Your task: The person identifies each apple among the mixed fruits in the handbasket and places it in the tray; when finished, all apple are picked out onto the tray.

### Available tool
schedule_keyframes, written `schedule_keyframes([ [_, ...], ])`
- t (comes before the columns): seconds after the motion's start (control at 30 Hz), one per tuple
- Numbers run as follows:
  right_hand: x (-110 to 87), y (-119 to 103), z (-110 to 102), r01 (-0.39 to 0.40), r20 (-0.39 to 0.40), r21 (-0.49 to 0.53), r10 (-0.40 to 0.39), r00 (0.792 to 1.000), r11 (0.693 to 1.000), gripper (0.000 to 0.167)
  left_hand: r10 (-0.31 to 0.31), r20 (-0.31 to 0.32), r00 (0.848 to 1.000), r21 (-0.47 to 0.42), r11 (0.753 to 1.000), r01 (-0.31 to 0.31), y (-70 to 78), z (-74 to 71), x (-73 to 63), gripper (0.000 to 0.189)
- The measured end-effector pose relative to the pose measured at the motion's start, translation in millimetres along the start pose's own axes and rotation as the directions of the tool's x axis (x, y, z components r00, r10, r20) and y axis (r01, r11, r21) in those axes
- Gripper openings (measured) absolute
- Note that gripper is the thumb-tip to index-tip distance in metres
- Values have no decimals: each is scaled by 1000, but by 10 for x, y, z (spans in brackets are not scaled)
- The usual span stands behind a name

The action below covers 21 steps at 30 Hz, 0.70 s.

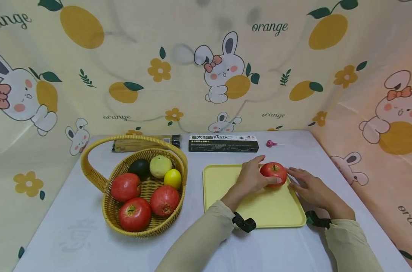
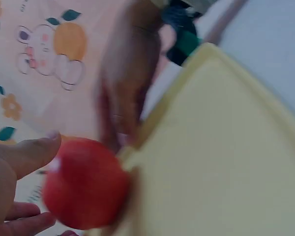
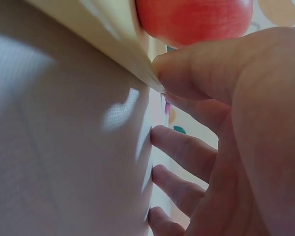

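A red apple (image 1: 273, 170) sits over the back right part of a yellow tray (image 1: 270, 213). My left hand (image 1: 249, 177) holds it from the left, thumb across its front and index finger pointing away behind; the apple (image 2: 86, 184) is blurred in the left wrist view. At the tray's right edge is my right hand (image 1: 315, 190). In the right wrist view, the right thumb (image 3: 187, 71) lies on the tray's rim (image 3: 123, 44), with the index fingertip just under it. The other fingertips of that hand rest on the white tabletop.
Left of the tray stands a wicker basket (image 1: 107, 215) with a tall handle, holding several red fruits (image 1: 134, 214), a pale green fruit (image 1: 160, 166), a yellow one (image 1: 172, 179) and a dark avocado (image 1: 139, 168). Behind lie a pasta box (image 1: 223, 145), a noodle packet (image 1: 141, 144) and a wrapped lollipop (image 1: 270, 143).
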State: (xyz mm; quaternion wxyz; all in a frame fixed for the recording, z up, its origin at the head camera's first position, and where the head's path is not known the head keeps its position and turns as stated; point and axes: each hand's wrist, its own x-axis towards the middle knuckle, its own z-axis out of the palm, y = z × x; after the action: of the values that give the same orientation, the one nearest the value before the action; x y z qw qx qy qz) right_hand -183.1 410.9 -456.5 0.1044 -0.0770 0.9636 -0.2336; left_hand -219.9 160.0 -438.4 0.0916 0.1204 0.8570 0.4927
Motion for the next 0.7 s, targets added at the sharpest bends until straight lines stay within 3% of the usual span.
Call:
schedule_keyframes([
  [0.17, 19, -4, -11, -18, 8, -11, 18, 1000, 1000, 72, 108, 7, 994, -60, 992, -108, 163, -258, -105, 81],
  [0.3, 17, -7, 9, -11, 1, -32, 11, 1000, 999, 72, 225, 84, 971, -163, 964, -209, 264, -453, -317, 77],
  [0.37, 25, -18, 6, -8, 6, -30, 8, 1000, 1000, 72, 273, 144, 951, -207, 948, -241, 303, -571, -440, 75],
  [0.53, 39, -17, 0, -4, 15, -40, 5, 1000, 999, 73, 370, 286, 884, -298, 911, -285, 347, -868, -740, 74],
  [0.7, 31, 25, 4, 5, 19, -58, -3, 1000, 998, 73, 418, 379, 825, -343, 892, -294, 321, -1172, -1006, 70],
])
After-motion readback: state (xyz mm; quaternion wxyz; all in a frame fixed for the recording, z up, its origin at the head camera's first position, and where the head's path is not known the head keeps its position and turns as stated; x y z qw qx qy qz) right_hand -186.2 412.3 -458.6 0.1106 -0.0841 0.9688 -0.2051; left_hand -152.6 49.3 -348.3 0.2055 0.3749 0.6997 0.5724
